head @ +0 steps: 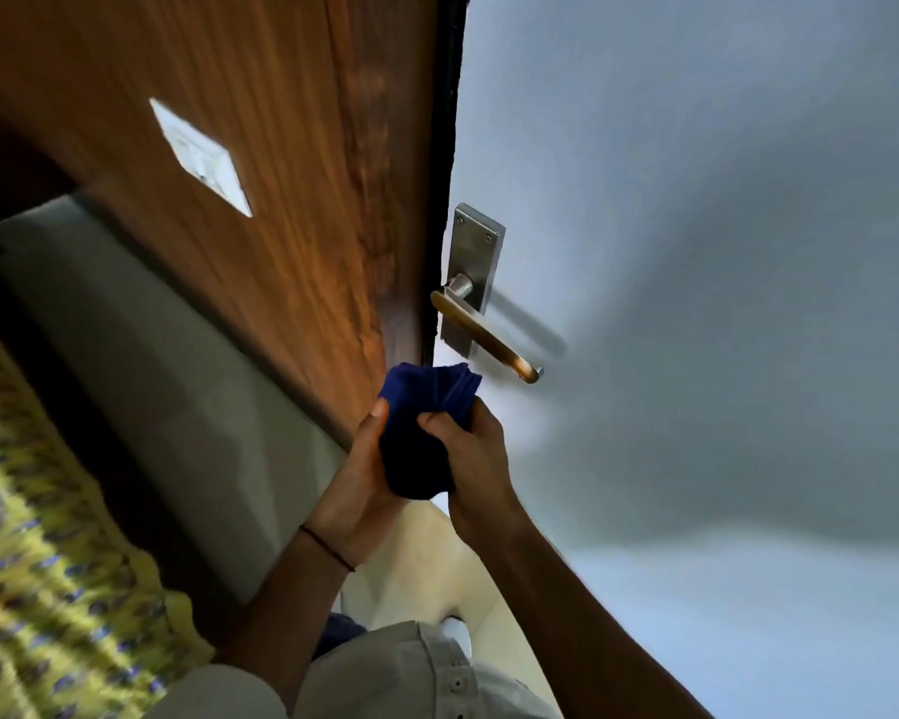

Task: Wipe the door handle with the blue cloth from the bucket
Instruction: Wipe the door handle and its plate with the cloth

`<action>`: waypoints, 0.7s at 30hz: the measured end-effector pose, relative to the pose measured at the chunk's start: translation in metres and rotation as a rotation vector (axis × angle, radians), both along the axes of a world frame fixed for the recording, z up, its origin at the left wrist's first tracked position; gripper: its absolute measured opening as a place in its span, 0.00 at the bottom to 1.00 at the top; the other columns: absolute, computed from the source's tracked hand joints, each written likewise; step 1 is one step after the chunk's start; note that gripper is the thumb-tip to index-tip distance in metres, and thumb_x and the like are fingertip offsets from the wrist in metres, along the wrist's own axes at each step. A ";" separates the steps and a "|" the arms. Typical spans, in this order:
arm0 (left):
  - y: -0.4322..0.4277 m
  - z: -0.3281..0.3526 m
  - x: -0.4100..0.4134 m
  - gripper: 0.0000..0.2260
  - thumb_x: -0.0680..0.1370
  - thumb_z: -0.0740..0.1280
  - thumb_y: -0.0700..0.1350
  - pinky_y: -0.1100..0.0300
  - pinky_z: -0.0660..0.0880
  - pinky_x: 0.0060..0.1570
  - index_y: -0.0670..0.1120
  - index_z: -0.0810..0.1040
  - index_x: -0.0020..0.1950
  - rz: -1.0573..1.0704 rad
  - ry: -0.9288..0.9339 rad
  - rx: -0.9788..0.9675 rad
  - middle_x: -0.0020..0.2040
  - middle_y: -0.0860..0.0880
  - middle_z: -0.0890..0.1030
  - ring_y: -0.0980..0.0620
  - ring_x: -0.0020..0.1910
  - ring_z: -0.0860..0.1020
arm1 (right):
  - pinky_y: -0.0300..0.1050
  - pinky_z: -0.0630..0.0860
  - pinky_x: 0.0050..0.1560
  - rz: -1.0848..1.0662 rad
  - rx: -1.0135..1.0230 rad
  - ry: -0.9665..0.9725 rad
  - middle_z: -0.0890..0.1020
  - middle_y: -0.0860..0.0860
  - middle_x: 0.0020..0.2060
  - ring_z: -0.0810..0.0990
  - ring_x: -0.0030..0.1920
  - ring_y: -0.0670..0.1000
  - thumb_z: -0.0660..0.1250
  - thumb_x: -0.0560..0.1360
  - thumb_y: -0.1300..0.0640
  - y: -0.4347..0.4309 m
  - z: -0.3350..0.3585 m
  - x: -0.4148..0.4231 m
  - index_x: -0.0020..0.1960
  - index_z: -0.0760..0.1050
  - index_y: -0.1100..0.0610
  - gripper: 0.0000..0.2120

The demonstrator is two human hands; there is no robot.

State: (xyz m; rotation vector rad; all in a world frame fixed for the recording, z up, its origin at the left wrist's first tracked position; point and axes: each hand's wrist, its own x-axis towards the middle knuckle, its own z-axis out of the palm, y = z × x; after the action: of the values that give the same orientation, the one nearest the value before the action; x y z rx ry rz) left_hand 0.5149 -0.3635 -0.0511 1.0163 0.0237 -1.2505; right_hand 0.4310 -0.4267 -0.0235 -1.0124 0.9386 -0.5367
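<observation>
A pale door (696, 251) fills the right of the frame, a wood panel (281, 173) the upper left. Below centre, the left hand (359, 485) and right hand (476, 459) both clutch the bunched blue cloth (421, 433), just below the door handle (489, 339), not touching it.

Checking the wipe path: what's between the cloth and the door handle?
Nothing: in the head view, only bare door separates the blue cloth from the door handle.
</observation>
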 end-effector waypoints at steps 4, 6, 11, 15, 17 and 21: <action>0.017 -0.006 -0.001 0.19 0.81 0.62 0.47 0.50 0.75 0.66 0.44 0.72 0.71 -0.088 -0.107 -0.142 0.68 0.41 0.77 0.43 0.67 0.75 | 0.55 0.82 0.56 0.038 -0.052 0.006 0.83 0.60 0.53 0.83 0.53 0.58 0.66 0.73 0.65 -0.006 -0.001 -0.013 0.57 0.77 0.58 0.13; 0.016 -0.004 -0.003 0.22 0.77 0.68 0.48 0.45 0.72 0.68 0.44 0.73 0.70 -0.122 -0.151 -0.125 0.68 0.39 0.76 0.41 0.67 0.75 | 0.53 0.83 0.53 0.092 -0.096 0.067 0.81 0.61 0.55 0.84 0.53 0.57 0.69 0.70 0.62 -0.011 0.000 -0.021 0.56 0.77 0.58 0.14; 0.013 -0.006 -0.017 0.32 0.67 0.78 0.47 0.54 0.79 0.57 0.42 0.74 0.69 -0.120 0.047 -0.153 0.65 0.41 0.79 0.46 0.60 0.80 | 0.29 0.75 0.36 0.214 -0.106 0.079 0.81 0.59 0.51 0.82 0.44 0.42 0.69 0.65 0.63 -0.026 0.013 -0.049 0.59 0.77 0.64 0.21; 0.006 0.003 -0.016 0.22 0.72 0.70 0.39 0.55 0.83 0.48 0.38 0.75 0.67 0.053 0.135 -0.152 0.56 0.41 0.83 0.46 0.52 0.84 | 0.39 0.73 0.50 -0.106 -0.184 0.150 0.78 0.54 0.58 0.78 0.56 0.49 0.69 0.69 0.53 -0.037 0.018 -0.073 0.66 0.74 0.52 0.24; 0.001 0.011 -0.012 0.14 0.77 0.61 0.35 0.53 0.84 0.46 0.38 0.77 0.61 0.166 0.085 -0.149 0.50 0.42 0.86 0.46 0.47 0.85 | 0.36 0.72 0.54 -0.246 -0.321 0.085 0.79 0.50 0.57 0.78 0.57 0.46 0.68 0.73 0.53 -0.043 0.027 -0.078 0.65 0.75 0.51 0.20; -0.018 0.030 -0.008 0.12 0.78 0.58 0.31 0.54 0.83 0.46 0.42 0.80 0.50 0.301 -0.115 -0.104 0.41 0.45 0.86 0.48 0.41 0.85 | 0.24 0.71 0.53 -0.132 -0.543 0.098 0.83 0.41 0.55 0.79 0.56 0.35 0.64 0.80 0.53 -0.051 0.051 -0.065 0.64 0.78 0.50 0.14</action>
State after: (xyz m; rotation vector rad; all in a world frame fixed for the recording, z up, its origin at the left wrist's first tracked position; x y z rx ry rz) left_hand 0.5072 -0.3815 -0.0211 0.9540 0.0215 -0.9090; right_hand 0.3662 -0.4781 0.0275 -1.4795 0.9728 -0.8882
